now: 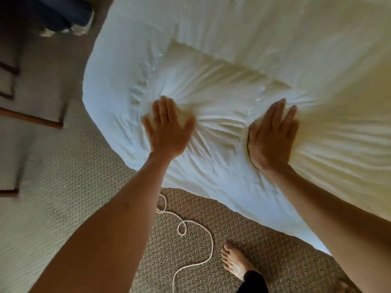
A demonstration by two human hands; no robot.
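Note:
A white sheet (243,49) covers a bed that fills the upper right of the head view. A flat rectangular shape (211,81) shows under the sheet near the bed's corner. My left hand (167,130) lies flat on the sheet with straight fingers, and wrinkles fan out from it. My right hand (273,134) presses flat on the sheet a little to the right, fingers straight and together. Neither hand grips the cloth.
Patterned beige carpet (74,176) surrounds the bed. A white cord (190,225) loops on the floor by my bare foot (234,263). Dark wooden furniture legs (31,119) stand at the left. Another person's shoes and dark trousers (69,22) are at the top left.

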